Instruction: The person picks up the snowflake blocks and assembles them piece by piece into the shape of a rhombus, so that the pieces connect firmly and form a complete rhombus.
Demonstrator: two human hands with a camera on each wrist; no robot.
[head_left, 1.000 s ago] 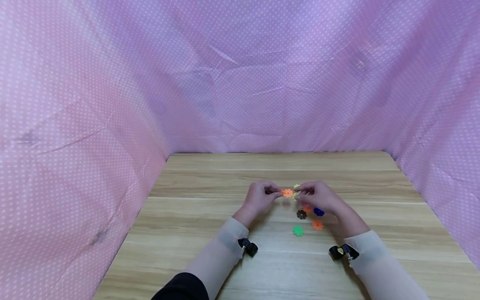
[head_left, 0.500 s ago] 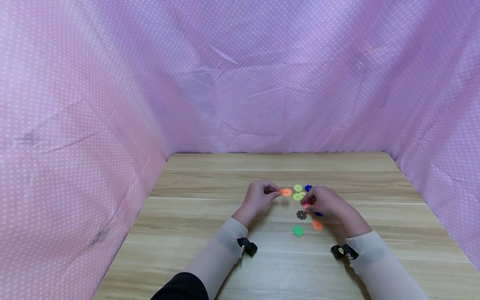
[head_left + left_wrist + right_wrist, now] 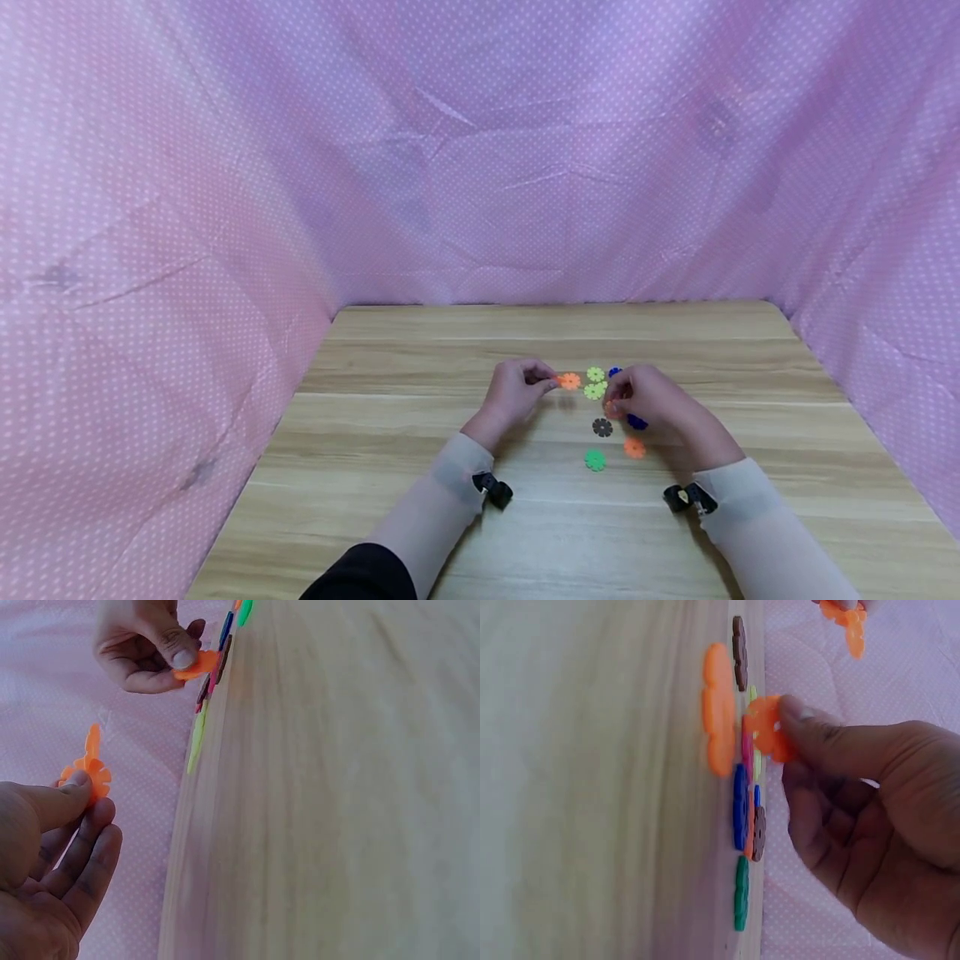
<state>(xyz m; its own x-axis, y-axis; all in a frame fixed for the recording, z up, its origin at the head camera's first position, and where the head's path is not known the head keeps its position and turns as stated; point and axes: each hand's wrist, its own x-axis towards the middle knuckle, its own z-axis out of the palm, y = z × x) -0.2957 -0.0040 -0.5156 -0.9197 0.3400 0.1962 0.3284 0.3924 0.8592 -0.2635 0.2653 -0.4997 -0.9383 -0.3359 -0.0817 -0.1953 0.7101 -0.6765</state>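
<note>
Now, left hand (image 3: 517, 387): my thumb and fingertip are pinched together on the orange pair (image 3: 96, 771), the other fingers loosely bent below it.
Orange pair: two discs that look slotted together at an angle, up off the tabletop (image 3: 405, 450), about midway between its side edges and toward its far edge. I grip one disc only, presumably so the other sticks out with its notches bare.
Right hand (image 3: 652, 400): my thumb and finger are clamped on the held orange (image 3: 763, 735).
Held orange: low over the loose discs, to the right of the pair and well apart from it. I pinch it by the rim, I judge, to keep most of its face and notches clear of my fingers.
Yellows: near yellow (image 3: 595, 391) and far yellow (image 3: 596, 374) lie just beside each other, with far blue (image 3: 614, 372) toward the right edge from them, partly behind my fingers.
Nearer the near edge: brown (image 3: 597, 428), near blue (image 3: 637, 422), loose orange (image 3: 634, 448) and green (image 3: 595, 460) lie flat and spread out, probably so that each can be picked up singly. Pink (image 3: 746, 742) shows behind the held orange from my right wrist.
Since a second ago: my right fingers have left the yellows and come toward the near edge, to where an orange disc lay; I take that to be the one I now hold. My left grip and the other discs look unchanged.
</note>
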